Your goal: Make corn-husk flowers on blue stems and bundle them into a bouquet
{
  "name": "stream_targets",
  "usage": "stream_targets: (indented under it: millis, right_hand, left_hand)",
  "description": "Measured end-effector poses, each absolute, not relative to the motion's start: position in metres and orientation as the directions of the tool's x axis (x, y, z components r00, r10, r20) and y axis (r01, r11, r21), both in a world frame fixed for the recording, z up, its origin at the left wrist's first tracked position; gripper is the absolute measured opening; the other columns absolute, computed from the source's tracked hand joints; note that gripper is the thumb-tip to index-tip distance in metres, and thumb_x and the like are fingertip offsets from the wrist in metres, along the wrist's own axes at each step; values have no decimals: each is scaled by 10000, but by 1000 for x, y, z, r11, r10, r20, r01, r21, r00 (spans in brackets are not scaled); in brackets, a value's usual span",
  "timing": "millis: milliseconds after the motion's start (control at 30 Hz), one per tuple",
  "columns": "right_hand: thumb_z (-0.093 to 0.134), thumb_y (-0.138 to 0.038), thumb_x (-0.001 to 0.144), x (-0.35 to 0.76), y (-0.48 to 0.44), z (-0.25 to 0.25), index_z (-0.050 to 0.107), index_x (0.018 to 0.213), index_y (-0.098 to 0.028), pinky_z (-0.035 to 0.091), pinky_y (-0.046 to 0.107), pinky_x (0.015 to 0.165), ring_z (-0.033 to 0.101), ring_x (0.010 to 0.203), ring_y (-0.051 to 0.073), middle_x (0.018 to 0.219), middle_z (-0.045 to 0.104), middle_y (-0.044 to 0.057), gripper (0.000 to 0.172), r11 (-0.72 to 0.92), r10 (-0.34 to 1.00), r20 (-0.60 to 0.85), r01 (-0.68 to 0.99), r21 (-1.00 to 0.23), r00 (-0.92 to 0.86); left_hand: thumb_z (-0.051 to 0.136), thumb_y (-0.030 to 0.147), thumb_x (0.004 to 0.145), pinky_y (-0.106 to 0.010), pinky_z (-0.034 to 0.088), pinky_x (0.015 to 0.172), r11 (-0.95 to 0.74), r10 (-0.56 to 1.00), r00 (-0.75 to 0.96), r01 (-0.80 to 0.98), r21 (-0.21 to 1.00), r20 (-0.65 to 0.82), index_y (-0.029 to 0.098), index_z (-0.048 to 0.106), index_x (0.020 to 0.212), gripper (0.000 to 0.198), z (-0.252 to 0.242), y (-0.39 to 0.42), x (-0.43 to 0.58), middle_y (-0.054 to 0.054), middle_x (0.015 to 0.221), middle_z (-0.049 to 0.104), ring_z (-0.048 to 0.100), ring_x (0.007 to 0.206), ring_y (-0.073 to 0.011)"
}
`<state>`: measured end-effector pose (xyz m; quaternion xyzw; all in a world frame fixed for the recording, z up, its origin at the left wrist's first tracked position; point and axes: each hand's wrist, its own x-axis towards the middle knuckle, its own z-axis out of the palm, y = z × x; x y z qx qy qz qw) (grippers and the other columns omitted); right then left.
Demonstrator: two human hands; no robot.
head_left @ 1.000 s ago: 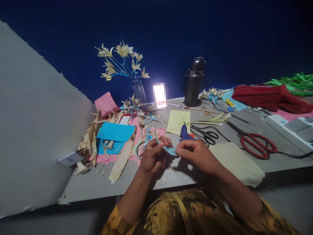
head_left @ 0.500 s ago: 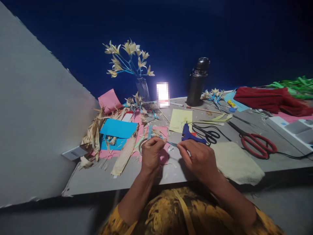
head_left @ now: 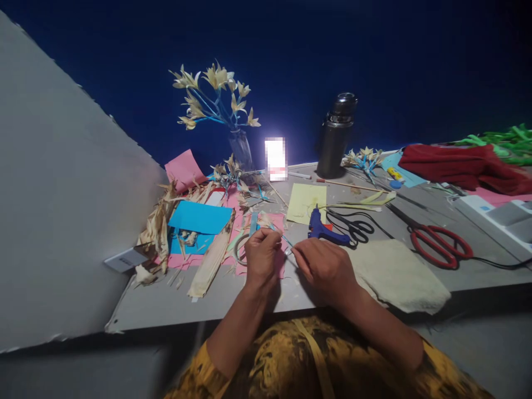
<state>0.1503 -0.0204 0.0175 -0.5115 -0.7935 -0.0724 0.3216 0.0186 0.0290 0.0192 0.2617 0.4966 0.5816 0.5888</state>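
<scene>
The bare left hand (head_left: pixel 262 255) and bare right hand (head_left: pixel 326 265) hide parts of the thin blue strip (head_left: pixel 287 241) between them, while far beyond the right hand a bright-green stringy heap (head_left: pixel 504 139) is cut off.

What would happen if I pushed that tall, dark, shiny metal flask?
The tall, dark, shiny metal flask could tip, being much taller than wide. Its round body might then roll. Its smooth, glossy surface could feel slippery.

At lower centre we count two hands (left hand (head_left: pixel 264 256), right hand (head_left: pixel 326 269)) and one thin blue piece (head_left: pixel 287 241); right of centre, one glue gun (head_left: pixel 326 234) and two pairs of scissors (black scissors (head_left: pixel 354 228), red-handled scissors (head_left: pixel 416 226)); above, one flask (head_left: pixel 333 145); upper left of centre, one glass vase (head_left: pixel 240 148).
</scene>
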Motion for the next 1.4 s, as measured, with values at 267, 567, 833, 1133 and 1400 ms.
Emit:
stream_targets:
  millis: [267,567,833,1133,1400]
  right_hand:
    - [485,-189,1006,153,-18,19,610,808,-187,352,305,690,576,687,168,722,656,39,234,497,756,580,843,-206,-304]
    - [482,-151,991,156,-16,14,626,836,-168,362,314,665,558,682,184,722,635,43,213,556,734,583,801,-221,-349]
    - [474,-180,1014,150,-14,9,628,884,-164,390,306,681,591,712,182,755,659,44,202,548,749,580,791,-271,-321]
    - [508,-211,990,144,-12,4,641,841,-160,368,320,638,579,653,188,717,630,43,206,507,788,532,818,-273,-310]
    - [573,-218,874,149,-6,13,647,733,-165,381,246,551,532,536,122,600,602,-8,167,249,956,294,515,-820,6]
  left_hand:
    - [806,195,574,-216,370,491,368,902,45,-598,712,-429,188,455,598,352,27,29,18,83,513,505,468,459,-69]
    - [822,142,552,-239,417,520,422,876,133,-676,604,-463,170,513,640,323,19,33,17,85,560,523,479,504,-65]
    - [821,187,556,-219,404,535,285,925,-12,-638,716,-379,165,537,649,299,15,33,23,64,575,561,505,505,-68]
    - [840,277,602,-198,333,499,159,940,-171,-547,822,-295,165,503,642,358,4,36,26,80,515,504,428,448,-45]
    - [895,385,582,-202,426,496,343,920,56,-595,727,-388,171,542,725,437,12,32,17,80,539,522,491,458,-66]
